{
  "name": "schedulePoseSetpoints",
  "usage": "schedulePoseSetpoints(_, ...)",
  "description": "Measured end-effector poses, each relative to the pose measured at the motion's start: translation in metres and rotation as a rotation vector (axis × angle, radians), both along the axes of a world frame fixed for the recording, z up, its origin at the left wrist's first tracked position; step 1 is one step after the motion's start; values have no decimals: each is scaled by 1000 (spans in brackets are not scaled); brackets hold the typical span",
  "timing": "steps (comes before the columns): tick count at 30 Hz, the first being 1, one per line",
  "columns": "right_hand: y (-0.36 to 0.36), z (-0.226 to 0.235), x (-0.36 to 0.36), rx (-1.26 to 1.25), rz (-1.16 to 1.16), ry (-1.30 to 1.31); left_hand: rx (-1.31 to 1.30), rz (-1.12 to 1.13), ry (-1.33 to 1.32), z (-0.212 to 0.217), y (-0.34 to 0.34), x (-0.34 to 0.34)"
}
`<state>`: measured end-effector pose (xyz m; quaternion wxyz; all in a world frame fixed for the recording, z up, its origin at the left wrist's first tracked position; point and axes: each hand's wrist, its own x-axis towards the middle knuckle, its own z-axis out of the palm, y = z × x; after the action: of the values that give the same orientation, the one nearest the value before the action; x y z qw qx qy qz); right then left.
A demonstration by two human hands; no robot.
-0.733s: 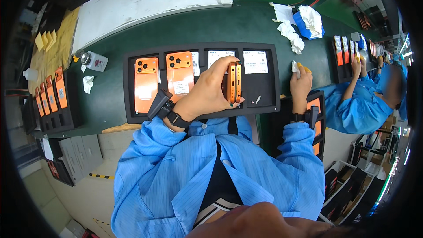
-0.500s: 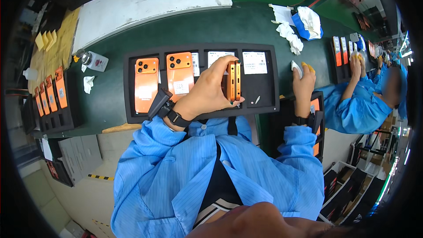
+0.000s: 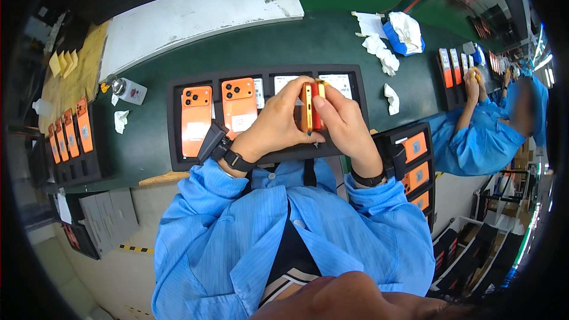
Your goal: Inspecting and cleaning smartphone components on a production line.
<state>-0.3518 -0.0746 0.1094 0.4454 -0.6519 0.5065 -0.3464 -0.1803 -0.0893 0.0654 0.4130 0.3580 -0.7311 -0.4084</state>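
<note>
Orange phone (image 3: 309,106), held edge-up btwn left hand (image 3: 278,121) & right hand (image 3: 344,120), fingers of both closed on it, above black tray (image 3: 267,160) w/ two orange phones (image 3: 218,111); green desk (image 3: 284,41).

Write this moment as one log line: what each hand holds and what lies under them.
left hand: grips orange phone on edge | right hand: grips same phone | below: black tray, two orange phones lying in it

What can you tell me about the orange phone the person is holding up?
The orange phone stands on edge, its thin side with a shiny gold-coloured rim facing the camera. It looks smooth and hard. The left hand wraps it from the left, and the right hand pinches it from the right. It is held above the black tray, near the tray's right-hand slots.
</note>
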Motion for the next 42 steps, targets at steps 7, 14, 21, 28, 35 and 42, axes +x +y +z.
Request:
schedulePoseSetpoints(7,3,-19,-67,64,-190,-123,-95,-18,48,2,2,8)
schedulePoseSetpoints(14,12,-2,-79,-430,-359,180,-756,-258,-440,19,-33,-7)
schedulePoseSetpoints(21,10,-96,-74,-818,140,776,-964,-377,-784,-62,-50,6)
schedulePoseSetpoints(28,14,-80,-75,-600,79,718,-638,-257,-855,-34,-35,30)
schedulePoseSetpoints(35,38,-89,-68,-587,-112,707,-264,539,-634,-23,13,130)
schedulePoseSetpoints(42,9,-110,-75,-519,-210,773,79,846,-558,-63,78,195)
